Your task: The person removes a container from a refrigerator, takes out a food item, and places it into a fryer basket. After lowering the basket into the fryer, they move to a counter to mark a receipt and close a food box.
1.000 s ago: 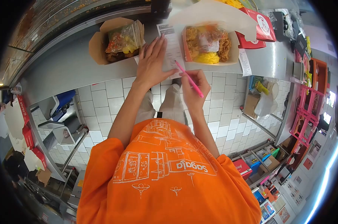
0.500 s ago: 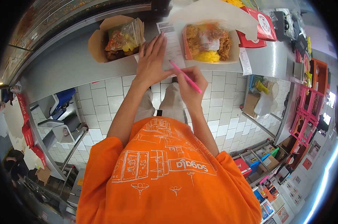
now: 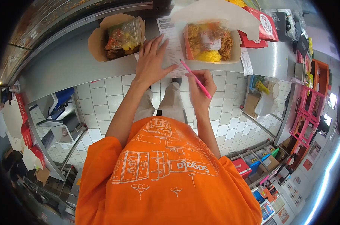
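Note:
A long printed receipt [image 3: 173, 47] lies on the steel counter between two open food boxes. My left hand [image 3: 152, 62] rests flat across its left side, fingers spread and thumb out over the paper. In my right hand [image 3: 202, 87], at the counter's front edge, is a pink pen [image 3: 198, 83], its tip pointing up and left at the receipt's right edge. The left cardboard box [image 3: 96, 41] holds food with a clear bag of cut vegetables on top. Fried chicken, yellow egg and a small wrapped packet fill the right box [image 3: 234, 47].
A second receipt [image 3: 246, 62] hangs over the front edge of the counter [image 3: 72, 67], right of the boxes. Red boxes [image 3: 265, 26] stand at the back right. Below are a tiled floor [image 3: 110, 101] and shelves with pink crates [image 3: 306, 112] at right.
My right hand with the pen has moved right and slightly down, away from the middle of the receipt. My left hand has shifted slightly left, its thumb still over the paper.

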`<state>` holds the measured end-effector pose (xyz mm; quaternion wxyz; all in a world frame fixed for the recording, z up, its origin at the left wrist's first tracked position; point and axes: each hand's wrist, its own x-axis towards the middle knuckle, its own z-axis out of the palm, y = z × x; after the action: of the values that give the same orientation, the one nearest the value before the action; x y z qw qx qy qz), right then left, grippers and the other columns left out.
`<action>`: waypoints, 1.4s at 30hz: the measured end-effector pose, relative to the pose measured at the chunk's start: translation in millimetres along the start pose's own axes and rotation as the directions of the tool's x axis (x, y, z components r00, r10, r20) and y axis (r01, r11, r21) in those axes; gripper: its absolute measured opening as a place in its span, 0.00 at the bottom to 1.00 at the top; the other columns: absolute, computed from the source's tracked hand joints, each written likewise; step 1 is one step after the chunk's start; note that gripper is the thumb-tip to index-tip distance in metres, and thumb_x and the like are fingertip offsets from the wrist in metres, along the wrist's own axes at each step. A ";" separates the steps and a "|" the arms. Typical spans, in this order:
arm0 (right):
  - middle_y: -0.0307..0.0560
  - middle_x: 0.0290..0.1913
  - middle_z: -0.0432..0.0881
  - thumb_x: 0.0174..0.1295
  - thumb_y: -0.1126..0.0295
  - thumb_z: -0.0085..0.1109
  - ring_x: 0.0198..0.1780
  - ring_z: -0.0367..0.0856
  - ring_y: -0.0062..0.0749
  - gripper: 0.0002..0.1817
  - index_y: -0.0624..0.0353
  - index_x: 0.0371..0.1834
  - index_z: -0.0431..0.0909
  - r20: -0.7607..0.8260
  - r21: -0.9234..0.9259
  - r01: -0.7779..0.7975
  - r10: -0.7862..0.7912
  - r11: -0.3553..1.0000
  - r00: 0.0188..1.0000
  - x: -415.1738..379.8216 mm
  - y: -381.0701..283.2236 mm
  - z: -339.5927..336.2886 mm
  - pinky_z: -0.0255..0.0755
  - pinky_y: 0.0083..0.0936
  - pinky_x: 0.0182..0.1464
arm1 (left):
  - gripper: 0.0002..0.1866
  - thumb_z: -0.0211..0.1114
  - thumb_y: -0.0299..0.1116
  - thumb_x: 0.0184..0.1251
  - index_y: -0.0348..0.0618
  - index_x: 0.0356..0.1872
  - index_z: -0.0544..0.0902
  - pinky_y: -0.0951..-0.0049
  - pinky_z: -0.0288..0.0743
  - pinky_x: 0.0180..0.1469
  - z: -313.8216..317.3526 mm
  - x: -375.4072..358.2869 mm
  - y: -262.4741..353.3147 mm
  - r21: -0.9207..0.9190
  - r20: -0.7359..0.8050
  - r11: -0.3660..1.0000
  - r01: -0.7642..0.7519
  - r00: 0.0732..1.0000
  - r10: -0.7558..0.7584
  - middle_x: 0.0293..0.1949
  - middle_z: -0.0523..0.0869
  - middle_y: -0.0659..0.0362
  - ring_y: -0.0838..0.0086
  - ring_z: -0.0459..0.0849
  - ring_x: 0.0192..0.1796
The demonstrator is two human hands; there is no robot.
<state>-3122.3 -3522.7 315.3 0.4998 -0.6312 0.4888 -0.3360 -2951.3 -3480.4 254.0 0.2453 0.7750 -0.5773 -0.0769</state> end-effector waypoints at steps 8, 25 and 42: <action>0.44 0.23 0.83 0.57 0.76 0.62 0.26 0.77 0.13 0.05 0.67 0.33 0.77 0.052 -0.078 0.070 -0.066 0.994 0.996 13.7 -2.4 17.4 0.70 0.14 0.29 | 0.50 0.71 0.61 0.47 0.51 0.72 0.63 0.54 0.48 0.74 -3.3 -1.1 4.3 0.001 0.016 1.000 -0.009 1.000 0.009 0.72 0.60 0.56 0.60 0.57 0.73; 0.40 0.20 0.80 0.57 0.76 0.63 0.24 0.75 0.13 0.05 0.66 0.31 0.77 0.002 -0.067 0.046 -0.045 0.997 0.999 8.3 3.7 8.8 0.70 0.15 0.29 | 0.54 0.72 0.60 0.45 0.48 0.73 0.60 0.53 0.46 0.74 -4.9 0.6 5.9 0.020 0.035 1.000 -0.012 0.999 0.011 0.72 0.59 0.53 0.57 0.57 0.73; 0.39 0.27 0.82 0.59 0.77 0.61 0.26 0.73 0.11 0.04 0.64 0.35 0.76 -0.023 -0.016 0.027 -0.028 0.999 0.999 -2.0 -1.3 -16.1 0.66 0.11 0.29 | 0.51 0.72 0.60 0.46 0.49 0.71 0.63 0.54 0.46 0.75 -3.5 -0.3 5.5 0.023 0.031 1.000 -0.004 1.000 0.003 0.72 0.60 0.55 0.59 0.57 0.73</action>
<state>-3137.2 -3525.7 321.0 0.4845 -0.6379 0.4884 -0.3461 -2954.7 -3480.3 259.5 0.2274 0.7756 -0.5831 -0.0817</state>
